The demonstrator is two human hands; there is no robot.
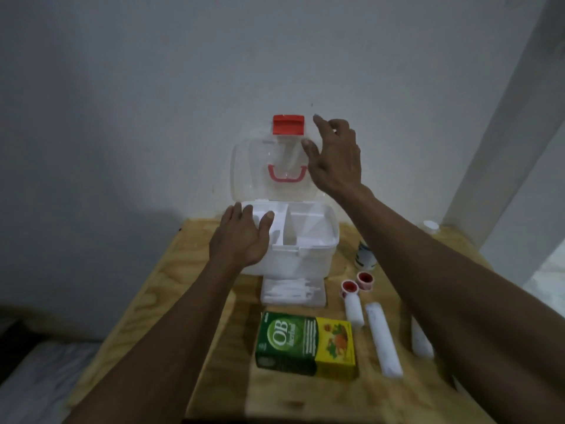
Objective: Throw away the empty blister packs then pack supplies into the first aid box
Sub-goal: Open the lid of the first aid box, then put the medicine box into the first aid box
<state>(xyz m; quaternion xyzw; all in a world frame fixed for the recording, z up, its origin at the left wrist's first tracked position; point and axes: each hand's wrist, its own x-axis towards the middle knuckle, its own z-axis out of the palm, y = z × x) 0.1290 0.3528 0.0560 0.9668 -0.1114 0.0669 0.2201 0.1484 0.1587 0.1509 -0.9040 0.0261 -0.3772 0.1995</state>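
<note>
A white first aid box (305, 258) stands open on the wooden table (171, 295), its clear lid (260, 166) upright with a red latch (288, 124) on top. My left hand (244, 234) rests on the box's left rim with straight fingers. My right hand (334, 157) touches the lid's right edge, fingers spread. In front of the box lie a clear pack of white items (292, 292), a green and yellow box (305, 344), two red-cored tape rolls (356, 284) and white bandage rolls (383, 341). No blister packs are in sight.
A small white bottle (365, 255) stands right of the box, partly behind my right arm. Another white roll (421, 341) lies under that arm. A wall rises just behind the table; a white post (495, 117) stands at right.
</note>
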